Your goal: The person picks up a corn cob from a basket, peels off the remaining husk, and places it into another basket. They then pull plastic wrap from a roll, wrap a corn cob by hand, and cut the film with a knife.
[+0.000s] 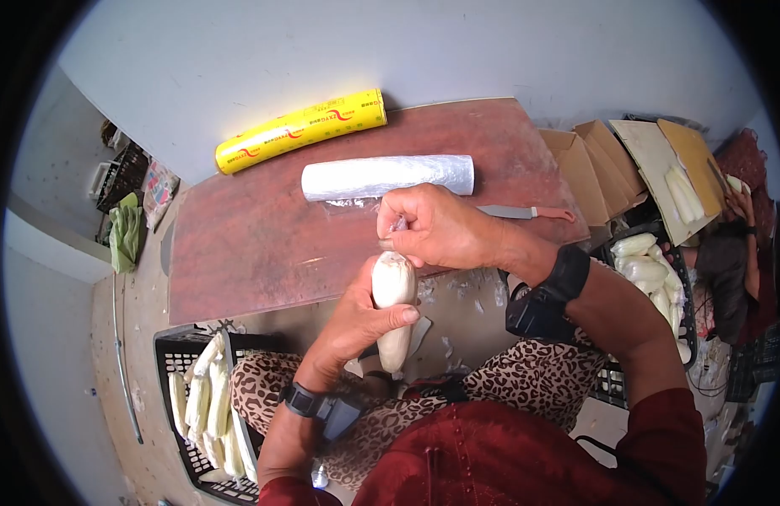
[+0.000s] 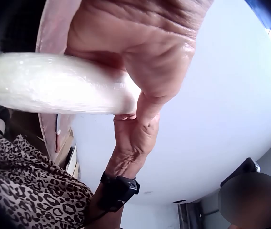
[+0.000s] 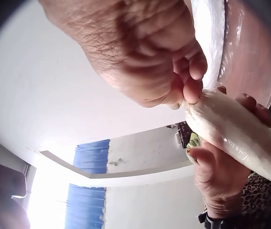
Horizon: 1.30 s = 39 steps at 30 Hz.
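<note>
A pale, long vegetable (image 1: 393, 291) in clear film stands almost upright in front of my body. My left hand (image 1: 349, 319) grips it around the middle, thumb across the near side. At its top end my right hand (image 1: 445, 226) pinches a gathered tuft of cling film between thumb and fingers. The left wrist view shows the film lying smooth and shiny along the vegetable (image 2: 54, 83). From the right wrist, the fingertips (image 3: 192, 90) sit right at the wrapped tip. Just beyond the hands lies a roll of clear film (image 1: 381, 175), its loose edge on the table.
On the reddish table (image 1: 238, 253) are a yellow printed roll (image 1: 301, 131) and a pink-handled knife (image 1: 525, 212). A black crate (image 1: 164, 347) at left holds several pale vegetables; wrapped ones (image 1: 647, 270) fill another at right. Beside it are a cardboard box (image 1: 588, 169) and another person (image 1: 731, 261).
</note>
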Motion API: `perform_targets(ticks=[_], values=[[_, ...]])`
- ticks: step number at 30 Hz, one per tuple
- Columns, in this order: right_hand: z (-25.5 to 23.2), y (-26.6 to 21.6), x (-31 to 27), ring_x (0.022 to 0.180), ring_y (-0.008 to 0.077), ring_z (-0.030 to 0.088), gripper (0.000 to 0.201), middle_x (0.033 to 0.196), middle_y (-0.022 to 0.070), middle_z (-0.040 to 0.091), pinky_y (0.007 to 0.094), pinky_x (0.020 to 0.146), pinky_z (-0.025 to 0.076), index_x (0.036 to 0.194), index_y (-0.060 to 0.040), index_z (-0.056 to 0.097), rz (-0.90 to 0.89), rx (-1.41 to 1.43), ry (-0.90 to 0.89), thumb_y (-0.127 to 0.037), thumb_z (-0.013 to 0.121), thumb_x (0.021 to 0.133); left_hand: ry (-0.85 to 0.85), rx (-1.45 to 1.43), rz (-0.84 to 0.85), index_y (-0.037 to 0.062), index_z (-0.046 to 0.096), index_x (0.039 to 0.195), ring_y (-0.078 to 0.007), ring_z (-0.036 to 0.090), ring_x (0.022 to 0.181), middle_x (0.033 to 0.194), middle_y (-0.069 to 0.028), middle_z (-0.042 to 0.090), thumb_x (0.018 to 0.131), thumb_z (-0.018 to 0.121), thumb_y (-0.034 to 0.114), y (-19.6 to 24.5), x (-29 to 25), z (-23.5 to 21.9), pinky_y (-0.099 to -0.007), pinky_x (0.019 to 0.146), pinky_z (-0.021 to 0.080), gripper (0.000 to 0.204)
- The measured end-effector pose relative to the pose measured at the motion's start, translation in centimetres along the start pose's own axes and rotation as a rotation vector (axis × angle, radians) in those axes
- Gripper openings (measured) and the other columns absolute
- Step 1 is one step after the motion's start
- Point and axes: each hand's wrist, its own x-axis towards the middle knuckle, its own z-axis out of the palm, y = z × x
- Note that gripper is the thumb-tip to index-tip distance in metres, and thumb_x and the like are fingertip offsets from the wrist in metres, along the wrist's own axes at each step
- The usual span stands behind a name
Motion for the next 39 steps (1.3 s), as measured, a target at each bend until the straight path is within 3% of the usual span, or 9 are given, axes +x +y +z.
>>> perform_targets(ticks=[5,8,11,14,17,20,26,29,39], values=[[-0.1,0.1,0.1,0.062,0.0053,0.055,0.008,0.08,0.0023,0.059,0.0232,0.054,0.045,0.092,-0.0005,0.058,0.004,-0.023,0.038,-0.003,0.058,0.085,0.16,0.303,0.097,0.0068,0.047,0.123,-0.0134,0.054,0.094,0.102,-0.0029,0.056,0.069,0.086,0.021,-0.9,0.9,-0.4,-0.03,0.084,0.047,0.067],[-0.1,0.7,0.4,0.064,0.0056,0.054,0.009,0.083,0.0029,0.059,0.0232,0.055,0.046,0.093,-0.0006,0.058,-0.039,-0.021,0.056,-0.002,0.057,0.084,0.169,0.262,0.102,0.0075,0.045,0.115,-0.0109,0.049,0.097,0.107,-0.0033,0.051,0.075,0.083,0.02,-0.5,1.0,0.1,-0.0282,0.082,0.046,0.056],[-0.3,0.4,0.6,0.084,0.0241,0.065,0.013,0.09,0.0147,0.067,0.0355,0.073,0.051,0.091,0.0011,0.063,-0.006,-0.056,0.1,-0.004,0.06,0.08,0.196,0.128,0.089,0.0075,0.046,0.115,-0.0104,0.05,0.095,0.105,-0.0025,0.052,0.076,0.081,0.017,-0.6,1.2,0.2,-0.0276,0.081,0.046,0.053],[-0.5,0.3,0.6,0.084,0.0244,0.065,0.014,0.091,0.0155,0.067,0.0355,0.073,0.051,0.092,0.0011,0.063,-0.034,-0.11,0.117,-0.005,0.06,0.08,0.177,0.052,0.11,0.008,0.047,0.114,-0.0105,0.052,0.093,0.103,-0.0016,0.054,0.077,0.08,0.013,-0.5,1.5,0.2,-0.0274,0.08,0.047,0.05],[-0.4,1.2,0.8,0.074,0.0102,0.057,0.012,0.084,0.0052,0.061,0.0275,0.063,0.047,0.092,0.0005,0.06,-0.14,-0.139,0.143,-0.002,0.058,0.08,0.188,0.0,0.12,0.0084,0.048,0.115,-0.0107,0.053,0.092,0.101,-0.0007,0.055,0.077,0.079,0.01,-0.3,1.4,0.4,-0.0276,0.08,0.048,0.049],[-0.5,0.8,0.6,0.076,0.011,0.057,0.011,0.084,0.0056,0.062,0.0279,0.066,0.047,0.091,0.0005,0.06,-0.047,-0.108,0.134,-0.001,0.059,0.08,0.179,-0.033,0.115,0.0085,0.048,0.118,-0.011,0.054,0.093,0.103,-0.0007,0.057,0.078,0.078,0.008,-0.4,1.5,0.1,-0.0278,0.082,0.048,0.049],[-0.6,1.4,0.8,0.078,0.0118,0.057,0.011,0.084,0.0063,0.063,0.0288,0.069,0.048,0.091,0.0005,0.061,-0.093,-0.141,0.167,-0.001,0.061,0.08,0.124,-0.153,0.132,0.0078,0.048,0.123,-0.0115,0.055,0.102,0.112,-0.0023,0.059,0.081,0.076,0.009,-0.6,1.7,0.1,-0.029,0.089,0.046,0.051],[-0.8,1.3,0.7,0.079,0.0118,0.058,0.011,0.085,0.0062,0.063,0.0287,0.069,0.048,0.091,0.0003,0.061,-0.084,-0.14,0.171,-0.001,0.061,0.081,0.115,-0.165,0.117,0.0059,0.043,0.128,-0.0198,0.059,0.104,0.113,-0.0074,0.059,0.079,0.078,0.018,-1.1,1.9,-0.1,-0.0355,0.093,0.046,0.061],[-0.6,1.1,0.8,0.079,0.0116,0.057,0.011,0.086,0.0054,0.062,0.0282,0.069,0.048,0.091,-0.0005,0.061,-0.079,-0.109,0.15,0.0,0.06,0.08,0.1,0.087,0.137,0.0047,0.044,0.126,-0.0198,0.063,0.092,0.103,-0.0073,0.061,0.075,0.082,0.023,-1.3,2.0,0.1,-0.034,0.082,0.052,0.066]])
